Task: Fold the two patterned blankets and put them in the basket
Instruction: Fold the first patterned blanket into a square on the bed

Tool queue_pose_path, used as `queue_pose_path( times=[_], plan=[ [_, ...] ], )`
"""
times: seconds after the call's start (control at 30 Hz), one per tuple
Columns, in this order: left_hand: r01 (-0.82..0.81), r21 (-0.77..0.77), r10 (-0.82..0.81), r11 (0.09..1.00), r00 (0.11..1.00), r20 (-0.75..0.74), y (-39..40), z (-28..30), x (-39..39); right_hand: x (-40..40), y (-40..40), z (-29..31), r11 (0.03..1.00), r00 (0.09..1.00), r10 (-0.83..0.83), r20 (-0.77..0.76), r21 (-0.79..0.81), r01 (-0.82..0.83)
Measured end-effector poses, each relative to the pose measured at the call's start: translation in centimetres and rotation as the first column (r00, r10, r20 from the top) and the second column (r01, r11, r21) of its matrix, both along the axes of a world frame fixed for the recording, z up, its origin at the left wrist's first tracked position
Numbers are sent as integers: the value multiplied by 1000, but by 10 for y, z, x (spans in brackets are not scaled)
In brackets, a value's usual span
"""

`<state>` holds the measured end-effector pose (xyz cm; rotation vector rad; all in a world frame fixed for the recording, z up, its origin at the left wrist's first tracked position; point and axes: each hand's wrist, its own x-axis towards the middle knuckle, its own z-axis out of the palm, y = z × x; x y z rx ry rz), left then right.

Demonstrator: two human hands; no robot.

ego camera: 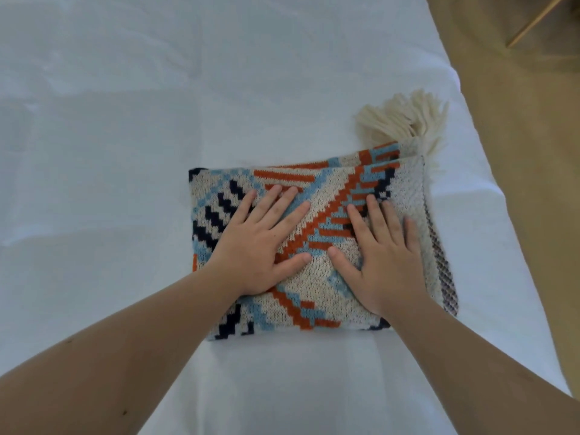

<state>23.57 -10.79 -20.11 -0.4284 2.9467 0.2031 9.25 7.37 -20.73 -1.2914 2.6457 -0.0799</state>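
My left hand point(262, 246): flat, fingers straight and spread, palm pressing down on the left half of the folded blanket, gripping nothing
My right hand point(384, 262): flat too, fingers straight, thumb out to the side, pressing the right half; thumbs near each other but apart
Blanket point(317, 296): knitted, cream with orange, light blue and navy blocks, folded into a thick rectangle, layered edges showing along its right side
Fringe point(405, 119): cream tassels fanning out from the blanket's far right corner
Bed point(125, 120): white sheet; blanket lies near its right edge
Floor point(518, 152): tan, beyond that edge, a thin wooden leg point(533, 23) at far right
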Motion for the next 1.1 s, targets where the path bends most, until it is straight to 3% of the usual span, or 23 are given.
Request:
queue_pose_path(
  times=[0.5, 0.6, 0.7, 0.77, 0.87, 1.1],
  plan=[
    [6, 12, -6, 1000, 1000, 27, 0, 3, 4, -14, 25, 3, 986, 988, -153, -16, 70, 153],
    [-13, 11, 13, 1000, 1000, 7, 7, 3, 4, -7, 6, 21, 993, 991, -109, -82, -43, 106],
    [-20, 0, 20, 1000, 1000, -11, 9, 2, 5, -2, -36, 32, 979, 993, 51, -107, -190, -71],
    [-21, -3, 21, 1000, 1000, -23, 8, 4, 5, -9, -62, 27, 987, 988, 117, -101, -102, -127],
    [-56, -4, 56, 998, 998, -2, 0, 8, 7, -38, -66, 11, 995, 997, 79, -15, 65, -78],
    [-145, -6, 146, 989, 989, 39, -14, 3, 6, -67, -57, 2, 999, 999, 41, 27, 32, -42]
  ],
)
